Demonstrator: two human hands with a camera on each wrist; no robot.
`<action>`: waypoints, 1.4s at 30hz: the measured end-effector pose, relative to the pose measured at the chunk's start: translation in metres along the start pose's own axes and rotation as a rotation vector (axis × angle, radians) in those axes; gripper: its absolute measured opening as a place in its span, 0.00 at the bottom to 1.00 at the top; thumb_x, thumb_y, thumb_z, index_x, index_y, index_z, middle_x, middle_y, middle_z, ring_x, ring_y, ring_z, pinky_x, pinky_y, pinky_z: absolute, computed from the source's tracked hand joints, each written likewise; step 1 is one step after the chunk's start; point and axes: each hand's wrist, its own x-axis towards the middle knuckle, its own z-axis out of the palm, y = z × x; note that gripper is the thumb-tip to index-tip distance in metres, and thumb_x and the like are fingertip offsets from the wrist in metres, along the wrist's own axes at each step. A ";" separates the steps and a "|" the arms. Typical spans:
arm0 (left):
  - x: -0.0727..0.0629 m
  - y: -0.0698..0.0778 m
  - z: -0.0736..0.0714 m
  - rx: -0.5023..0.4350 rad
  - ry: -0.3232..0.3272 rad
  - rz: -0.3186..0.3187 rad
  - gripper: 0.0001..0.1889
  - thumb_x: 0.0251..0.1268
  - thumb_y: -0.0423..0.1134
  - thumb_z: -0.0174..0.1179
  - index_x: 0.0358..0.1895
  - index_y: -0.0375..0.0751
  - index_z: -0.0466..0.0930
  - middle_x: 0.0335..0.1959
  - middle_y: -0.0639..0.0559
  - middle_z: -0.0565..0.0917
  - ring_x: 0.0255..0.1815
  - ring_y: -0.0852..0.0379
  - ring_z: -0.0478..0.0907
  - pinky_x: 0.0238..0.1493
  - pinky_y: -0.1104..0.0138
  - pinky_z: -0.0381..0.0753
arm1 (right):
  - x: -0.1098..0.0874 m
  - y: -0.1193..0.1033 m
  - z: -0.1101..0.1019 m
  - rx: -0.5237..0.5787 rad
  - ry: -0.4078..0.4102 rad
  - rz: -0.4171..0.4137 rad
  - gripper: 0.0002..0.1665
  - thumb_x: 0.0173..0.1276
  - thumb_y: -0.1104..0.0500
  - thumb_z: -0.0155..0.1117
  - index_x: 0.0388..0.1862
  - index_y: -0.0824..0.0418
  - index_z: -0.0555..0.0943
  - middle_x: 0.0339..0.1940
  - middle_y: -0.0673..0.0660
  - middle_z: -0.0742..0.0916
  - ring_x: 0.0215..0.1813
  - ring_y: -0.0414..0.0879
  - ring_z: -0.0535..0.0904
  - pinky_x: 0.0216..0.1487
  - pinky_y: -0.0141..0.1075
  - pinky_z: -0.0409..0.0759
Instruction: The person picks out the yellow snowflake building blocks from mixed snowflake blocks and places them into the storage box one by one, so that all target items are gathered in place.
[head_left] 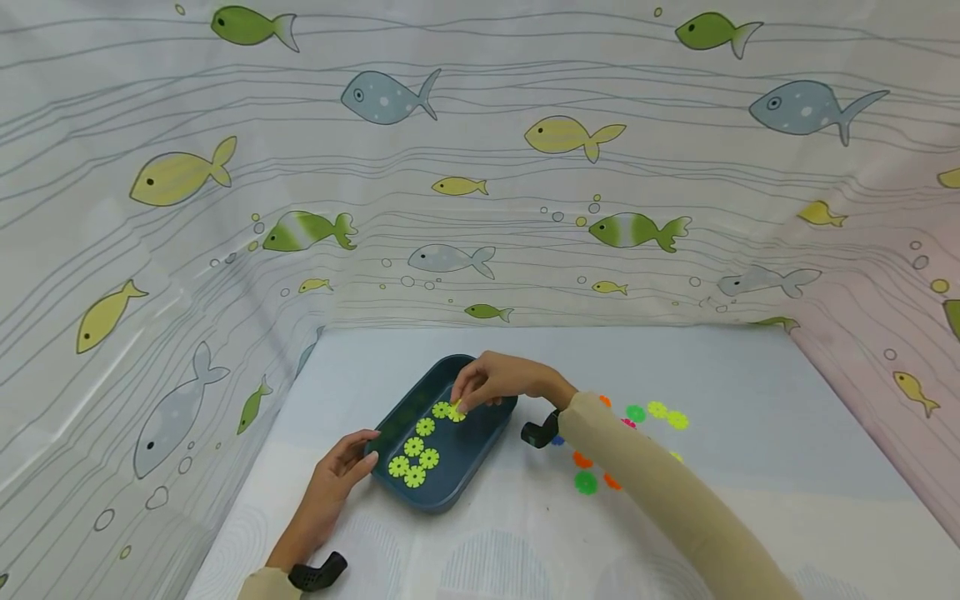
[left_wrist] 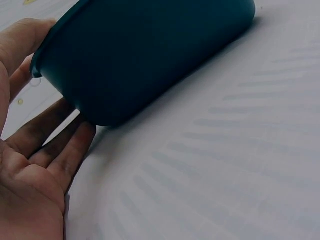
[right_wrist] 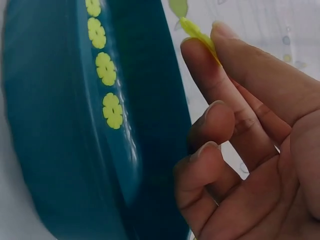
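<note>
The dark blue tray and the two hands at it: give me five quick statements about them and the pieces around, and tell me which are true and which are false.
1. The right hand pinches a yellow flower-shaped piece. True.
2. The left hand is clear of the tray. False: it grips one end of it.
3. The pieces in the tray are blue. False: they are yellow.
4. A green piece lies on the table, outside the tray. True.
5. The tray is upside down. False: its open side faces up.
</note>
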 end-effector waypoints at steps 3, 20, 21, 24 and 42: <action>-0.001 0.000 -0.001 -0.004 -0.003 0.001 0.25 0.77 0.41 0.61 0.72 0.43 0.71 0.70 0.44 0.71 0.66 0.65 0.73 0.59 0.74 0.76 | 0.007 0.000 0.001 0.001 -0.020 0.016 0.10 0.70 0.56 0.73 0.49 0.55 0.88 0.40 0.54 0.92 0.29 0.46 0.75 0.29 0.35 0.74; -0.001 0.000 -0.005 -0.023 -0.014 0.001 0.25 0.77 0.40 0.61 0.72 0.41 0.70 0.71 0.43 0.70 0.67 0.66 0.72 0.60 0.74 0.75 | 0.040 0.003 0.010 0.007 -0.056 0.076 0.08 0.70 0.56 0.73 0.47 0.53 0.89 0.41 0.53 0.92 0.37 0.56 0.78 0.31 0.36 0.73; -0.001 0.000 -0.005 -0.024 -0.011 0.000 0.24 0.76 0.40 0.62 0.71 0.41 0.71 0.71 0.43 0.70 0.67 0.65 0.72 0.60 0.74 0.75 | 0.042 0.003 0.010 0.005 -0.057 0.077 0.08 0.70 0.56 0.73 0.47 0.52 0.89 0.40 0.53 0.92 0.35 0.53 0.77 0.31 0.36 0.73; -0.001 -0.001 -0.005 -0.024 -0.007 -0.006 0.24 0.76 0.40 0.62 0.71 0.42 0.71 0.71 0.44 0.70 0.67 0.65 0.72 0.61 0.74 0.75 | 0.046 0.004 0.012 0.010 -0.059 0.083 0.08 0.70 0.56 0.73 0.47 0.52 0.89 0.40 0.53 0.92 0.33 0.47 0.77 0.32 0.39 0.74; -0.002 0.002 -0.003 -0.020 -0.001 -0.015 0.24 0.75 0.41 0.63 0.70 0.44 0.73 0.71 0.46 0.71 0.67 0.63 0.72 0.61 0.74 0.74 | 0.058 0.018 0.016 -0.003 -0.046 0.128 0.09 0.68 0.55 0.74 0.46 0.53 0.90 0.38 0.54 0.92 0.32 0.45 0.77 0.32 0.37 0.75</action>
